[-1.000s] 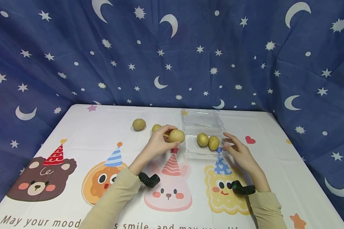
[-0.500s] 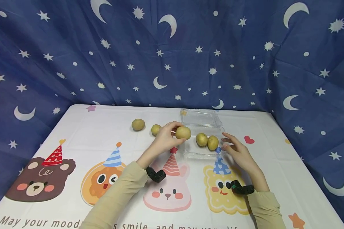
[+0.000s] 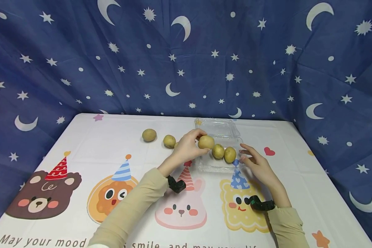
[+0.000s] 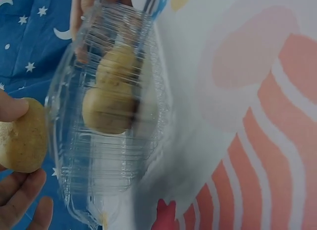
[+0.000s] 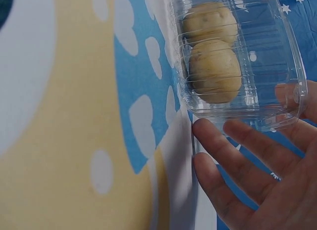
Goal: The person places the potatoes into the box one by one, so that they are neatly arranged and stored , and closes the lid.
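Note:
My left hand [image 3: 187, 148] pinches a tan potato [image 3: 206, 142] between thumb and fingers, at the left side of a clear plastic box [image 3: 215, 168]. Inside the box, two more potatoes [image 3: 218, 151] lie side by side, touching. The left wrist view has the held potato [image 4: 25, 136] just outside the box's rim. My right hand [image 3: 260, 168] stays at the box's right end with its fingers spread and relaxed. Seen from the right wrist, its fingertips [image 5: 205, 128] are right at the end wall, one finger showing through the plastic.
The box's hinged lid [image 3: 217, 127] lies folded back behind it. Left of the box sit a potato [image 3: 149, 135] and another potato [image 3: 169, 141], with one more mostly hidden behind my left hand. A starry blue curtain [image 3: 124, 69] hangs behind the printed white tablecloth [image 3: 111, 131].
My left hand has carried its potato rightward from beside the box to over its left edge, uncovering more of the loose potatoes. The right hand has stayed in place.

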`<action>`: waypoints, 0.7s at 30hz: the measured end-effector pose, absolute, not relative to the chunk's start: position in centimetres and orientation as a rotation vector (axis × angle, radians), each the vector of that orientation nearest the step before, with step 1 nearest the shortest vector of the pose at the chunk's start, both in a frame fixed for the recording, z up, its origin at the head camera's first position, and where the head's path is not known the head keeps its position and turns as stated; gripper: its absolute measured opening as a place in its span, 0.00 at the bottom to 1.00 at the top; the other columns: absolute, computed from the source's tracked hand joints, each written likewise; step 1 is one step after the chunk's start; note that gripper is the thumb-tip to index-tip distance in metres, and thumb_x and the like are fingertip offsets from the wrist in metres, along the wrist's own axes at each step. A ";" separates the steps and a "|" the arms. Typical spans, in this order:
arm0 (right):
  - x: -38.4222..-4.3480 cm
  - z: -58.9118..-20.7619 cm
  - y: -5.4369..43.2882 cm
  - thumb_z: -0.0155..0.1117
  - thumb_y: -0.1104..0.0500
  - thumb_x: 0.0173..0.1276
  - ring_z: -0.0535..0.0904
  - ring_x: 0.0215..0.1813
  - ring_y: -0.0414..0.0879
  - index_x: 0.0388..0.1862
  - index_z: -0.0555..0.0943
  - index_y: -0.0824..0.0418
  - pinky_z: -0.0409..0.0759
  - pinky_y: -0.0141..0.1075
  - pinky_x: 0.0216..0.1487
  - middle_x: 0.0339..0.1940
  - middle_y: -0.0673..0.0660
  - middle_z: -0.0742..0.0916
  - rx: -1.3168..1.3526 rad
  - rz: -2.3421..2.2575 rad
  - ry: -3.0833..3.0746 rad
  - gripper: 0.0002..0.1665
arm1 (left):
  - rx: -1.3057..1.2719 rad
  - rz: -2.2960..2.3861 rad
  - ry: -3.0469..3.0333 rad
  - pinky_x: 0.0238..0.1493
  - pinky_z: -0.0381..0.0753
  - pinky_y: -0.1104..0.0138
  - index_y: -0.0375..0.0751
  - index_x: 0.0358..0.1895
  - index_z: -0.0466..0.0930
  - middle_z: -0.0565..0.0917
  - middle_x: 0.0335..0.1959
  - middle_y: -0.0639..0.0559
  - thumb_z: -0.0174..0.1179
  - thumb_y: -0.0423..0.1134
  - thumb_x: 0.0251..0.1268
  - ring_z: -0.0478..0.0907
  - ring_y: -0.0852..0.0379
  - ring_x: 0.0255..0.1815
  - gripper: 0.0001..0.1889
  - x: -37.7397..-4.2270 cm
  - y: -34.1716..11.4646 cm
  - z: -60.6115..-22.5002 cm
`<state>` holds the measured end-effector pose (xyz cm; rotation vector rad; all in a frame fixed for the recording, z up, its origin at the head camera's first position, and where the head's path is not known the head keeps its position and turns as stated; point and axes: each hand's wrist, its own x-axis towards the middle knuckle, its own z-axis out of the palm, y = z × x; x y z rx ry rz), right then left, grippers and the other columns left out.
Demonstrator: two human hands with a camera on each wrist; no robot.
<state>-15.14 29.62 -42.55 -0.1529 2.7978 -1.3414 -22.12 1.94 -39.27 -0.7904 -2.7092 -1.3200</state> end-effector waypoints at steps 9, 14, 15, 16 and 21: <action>-15.2 -42.6 29.6 0.50 0.55 0.76 0.82 0.52 0.60 0.75 0.59 0.54 0.74 0.59 0.60 0.64 0.67 0.77 -0.166 -1.348 2.799 0.31 | -0.811 -1.137 -2.783 0.51 0.75 0.61 0.47 0.50 0.76 0.80 0.46 0.52 0.71 0.44 0.48 0.76 0.54 0.49 0.24 -22.7 2.9 -39.3; -15.2 -42.6 29.5 0.50 0.55 0.75 0.82 0.52 0.60 0.75 0.60 0.55 0.74 0.59 0.60 0.63 0.68 0.77 -0.174 -1.344 2.805 0.31 | -0.827 -0.995 -2.831 0.50 0.75 0.60 0.49 0.49 0.75 0.82 0.47 0.54 0.71 0.46 0.47 0.75 0.55 0.50 0.23 -23.0 3.0 -39.4; -15.2 -42.6 29.5 0.50 0.55 0.75 0.82 0.51 0.60 0.75 0.60 0.55 0.74 0.59 0.60 0.63 0.68 0.77 -0.173 -1.343 2.806 0.31 | -0.834 -0.961 -2.839 0.51 0.75 0.60 0.49 0.49 0.75 0.82 0.47 0.55 0.70 0.47 0.47 0.75 0.55 0.50 0.23 -23.0 3.1 -39.4; -15.2 -42.7 29.5 0.50 0.55 0.75 0.82 0.51 0.60 0.75 0.60 0.55 0.74 0.59 0.59 0.63 0.68 0.77 -0.173 -1.342 2.808 0.31 | -0.841 -0.936 -2.845 0.51 0.75 0.60 0.49 0.49 0.75 0.82 0.48 0.55 0.70 0.47 0.47 0.75 0.55 0.50 0.24 -23.1 3.1 -39.5; -15.2 -42.7 29.6 0.50 0.55 0.76 0.83 0.51 0.60 0.74 0.60 0.56 0.74 0.59 0.59 0.63 0.68 0.77 -0.170 -1.340 2.812 0.30 | -0.870 -0.863 -2.860 0.50 0.73 0.60 0.48 0.50 0.76 0.84 0.49 0.55 0.70 0.47 0.46 0.73 0.56 0.48 0.24 -23.1 3.2 -39.7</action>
